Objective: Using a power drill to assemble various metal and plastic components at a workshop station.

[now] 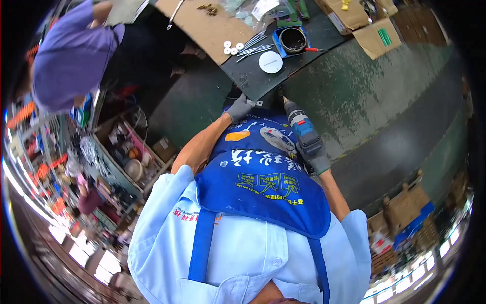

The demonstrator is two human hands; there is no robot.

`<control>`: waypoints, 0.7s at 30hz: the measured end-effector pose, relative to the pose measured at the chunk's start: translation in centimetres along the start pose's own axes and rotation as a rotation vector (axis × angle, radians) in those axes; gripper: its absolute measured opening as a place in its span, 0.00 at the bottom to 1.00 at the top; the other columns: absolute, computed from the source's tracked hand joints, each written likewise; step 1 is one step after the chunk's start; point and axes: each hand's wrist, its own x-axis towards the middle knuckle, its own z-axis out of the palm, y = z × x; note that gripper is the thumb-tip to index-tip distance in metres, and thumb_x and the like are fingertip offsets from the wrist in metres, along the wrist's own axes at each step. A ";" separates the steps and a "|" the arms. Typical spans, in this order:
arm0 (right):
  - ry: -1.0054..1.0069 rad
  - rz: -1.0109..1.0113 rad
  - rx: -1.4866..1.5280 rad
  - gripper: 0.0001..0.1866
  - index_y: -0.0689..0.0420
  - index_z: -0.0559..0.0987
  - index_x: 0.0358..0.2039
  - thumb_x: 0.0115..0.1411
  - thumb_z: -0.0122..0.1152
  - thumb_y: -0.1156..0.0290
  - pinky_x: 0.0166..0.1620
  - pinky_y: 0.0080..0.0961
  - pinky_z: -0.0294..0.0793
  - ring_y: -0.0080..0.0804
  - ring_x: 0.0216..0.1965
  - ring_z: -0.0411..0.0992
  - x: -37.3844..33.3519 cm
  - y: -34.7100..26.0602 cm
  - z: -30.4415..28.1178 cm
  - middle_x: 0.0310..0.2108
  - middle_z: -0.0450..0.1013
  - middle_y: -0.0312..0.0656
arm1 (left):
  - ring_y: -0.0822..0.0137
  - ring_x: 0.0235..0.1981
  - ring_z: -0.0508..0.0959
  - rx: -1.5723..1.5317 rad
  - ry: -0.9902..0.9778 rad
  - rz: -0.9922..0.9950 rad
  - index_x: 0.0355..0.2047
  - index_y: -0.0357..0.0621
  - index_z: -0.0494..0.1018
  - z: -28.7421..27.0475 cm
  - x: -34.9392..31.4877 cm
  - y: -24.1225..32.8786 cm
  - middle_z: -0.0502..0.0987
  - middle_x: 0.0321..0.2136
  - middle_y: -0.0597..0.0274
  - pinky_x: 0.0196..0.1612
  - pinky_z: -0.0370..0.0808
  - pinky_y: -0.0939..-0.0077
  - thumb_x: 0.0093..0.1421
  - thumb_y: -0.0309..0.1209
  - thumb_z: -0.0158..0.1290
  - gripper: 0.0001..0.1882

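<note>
The handle of a blue-and-black drill [306,133] is gripped firmly by the gloved right grip [315,156], and its bit [285,100] is pointed ahead of that grip, toward the counter [255,83]. The gloved left grip [240,109] is held just beside the counter's near corner; whether anything is grasped by it cannot be told. Behind both grips, the body is covered by a blue apron [243,185]. Ahead of the grips, a white disc [271,62] is laid near the counter's edge. Beyond it, metal rods [255,49] are scattered, with white rings [229,50] grouped to their left. Farther ahead of the right grip, a round black container [293,51] is set in a blue holder [276,38]. Still farther, clear plastic bags [248,19] and brass-coloured pieces [208,9] are spread. Well to the left of the left grip, a purple shirt [73,55] is worn by a co-worker.
</note>
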 end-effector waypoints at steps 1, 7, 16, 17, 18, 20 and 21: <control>-0.013 0.119 0.068 0.19 0.56 0.78 0.42 0.50 0.68 0.62 0.44 0.36 0.76 0.43 0.41 0.77 -0.4 -1.7 0.3 0.37 0.78 0.48 | 0.63 0.50 0.74 0.075 0.014 -0.006 0.61 0.36 0.59 -0.2 -0.7 0.5 0.73 0.52 0.49 0.56 0.68 0.71 0.60 0.36 0.55 0.32; 0.195 0.449 0.371 0.20 0.58 0.78 0.42 0.48 0.70 0.66 0.42 0.34 0.77 0.42 0.40 0.78 -1.1 -10.2 5.0 0.37 0.78 0.47 | 0.55 0.47 0.77 0.212 -0.132 0.053 0.52 0.33 0.69 -3.9 1.5 2.1 0.77 0.47 0.45 0.53 0.71 0.66 0.53 0.44 0.62 0.33; 0.355 0.679 0.474 0.21 0.56 0.78 0.46 0.53 0.65 0.61 0.48 0.36 0.74 0.40 0.43 0.77 -5.7 -18.2 13.5 0.40 0.78 0.44 | 0.47 0.44 0.79 0.453 -0.133 0.144 0.44 0.31 0.73 -4.7 1.4 2.7 0.79 0.40 0.40 0.47 0.73 0.61 0.49 0.53 0.64 0.36; 0.372 0.666 0.487 0.21 0.53 0.79 0.46 0.58 0.60 0.53 0.50 0.39 0.72 0.43 0.44 0.75 -5.9 -18.7 14.0 0.40 0.78 0.43 | 0.47 0.42 0.79 0.459 -0.169 0.116 0.43 0.30 0.73 -4.9 2.0 2.1 0.79 0.39 0.41 0.46 0.74 0.62 0.49 0.54 0.63 0.36; 0.391 0.679 0.496 0.21 0.53 0.79 0.46 0.58 0.60 0.53 0.50 0.39 0.72 0.43 0.44 0.75 -5.9 -19.3 14.3 0.40 0.78 0.43 | 0.47 0.41 0.80 0.467 -0.208 0.088 0.43 0.30 0.74 -5.0 2.0 2.4 0.79 0.38 0.41 0.45 0.74 0.62 0.50 0.54 0.63 0.36; 0.348 0.722 0.477 0.20 0.53 0.79 0.45 0.58 0.59 0.53 0.49 0.41 0.72 0.43 0.44 0.75 -5.9 -20.1 14.6 0.40 0.78 0.43 | 0.53 0.38 0.80 0.478 -0.183 0.151 0.42 0.31 0.75 -5.1 1.6 2.8 0.80 0.36 0.46 0.44 0.74 0.66 0.51 0.50 0.63 0.32; 0.360 0.723 0.485 0.20 0.53 0.79 0.45 0.58 0.59 0.53 0.49 0.41 0.72 0.43 0.44 0.75 -6.2 -19.9 15.5 0.40 0.78 0.43 | 0.58 0.36 0.80 0.467 -0.140 0.211 0.41 0.33 0.76 -5.2 1.1 3.3 0.81 0.34 0.50 0.44 0.74 0.70 0.53 0.47 0.64 0.28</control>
